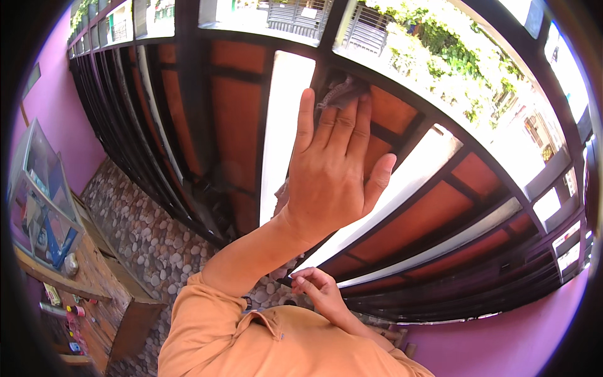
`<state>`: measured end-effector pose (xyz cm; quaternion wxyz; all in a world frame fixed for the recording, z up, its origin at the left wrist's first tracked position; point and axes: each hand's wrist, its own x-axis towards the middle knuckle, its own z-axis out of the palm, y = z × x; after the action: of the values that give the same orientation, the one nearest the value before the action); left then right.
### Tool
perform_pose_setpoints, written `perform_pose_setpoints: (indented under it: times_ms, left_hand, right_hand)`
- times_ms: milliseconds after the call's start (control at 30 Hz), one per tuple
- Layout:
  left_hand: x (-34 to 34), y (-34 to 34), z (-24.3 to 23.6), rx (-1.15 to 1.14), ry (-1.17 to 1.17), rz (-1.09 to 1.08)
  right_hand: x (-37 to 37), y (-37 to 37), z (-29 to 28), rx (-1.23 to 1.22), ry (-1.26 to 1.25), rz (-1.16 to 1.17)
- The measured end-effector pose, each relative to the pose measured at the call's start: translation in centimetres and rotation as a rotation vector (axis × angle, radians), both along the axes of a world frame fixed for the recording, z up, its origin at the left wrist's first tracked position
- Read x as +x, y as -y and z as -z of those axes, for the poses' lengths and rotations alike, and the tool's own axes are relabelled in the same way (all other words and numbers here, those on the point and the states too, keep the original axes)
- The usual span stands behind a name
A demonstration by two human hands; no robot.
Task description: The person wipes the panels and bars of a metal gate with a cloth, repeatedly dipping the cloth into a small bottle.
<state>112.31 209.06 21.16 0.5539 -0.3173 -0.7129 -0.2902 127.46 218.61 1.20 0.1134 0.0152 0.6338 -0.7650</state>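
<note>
Cloth (pixel 342 92) under the left hand (pixel 333 166) at the gate (pixel 433 217)

Dark and greyish, the cloth lies against the upper part of the gate, beneath the middle fingertips of the person's raised left hand. That grip is spread flat rather than closed: the fingers point upward, the thumb stands well out to the right, and the back of the hand faces the camera.

Lower down, the right hand (pixel 319 292) is near the person's body, its fingers loosely bent and the thumb close to them. Whether that grip holds anything, I cannot tell.

The gate has red-orange panels in a dark frame, with bright gaps between some of them. Green leaves (pixel 433 60) show beyond its top. On the left, a clear case (pixel 53 183) stands on a wooden desk (pixel 119 286), beside a floor of rounded stones (pixel 154 235). A purple wall (pixel 502 342) is at the lower right, and the person wears an orange shirt (pixel 295 345).
</note>
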Motion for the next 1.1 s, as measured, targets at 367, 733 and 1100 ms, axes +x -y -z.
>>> perform_pose_setpoints:
  times_ms: [367, 733, 1100]
  left_hand:
    - [-0.1, -0.1, 2.0, -0.181, -0.008, 0.176]
    - [0.1, 0.2, 1.6, -0.201, 0.009, 0.264]
    - [-0.4, -0.3, 0.9, -0.144, 0.066, 0.137]
  right_hand:
    - [0.6, -1.0, 0.9, 0.052, 0.01, 0.055]
    - [-0.3, -0.5, 1.6, 0.072, -0.002, 0.004]
    - [-0.4, -0.2, 1.8, 0.01, -0.009, 0.011]
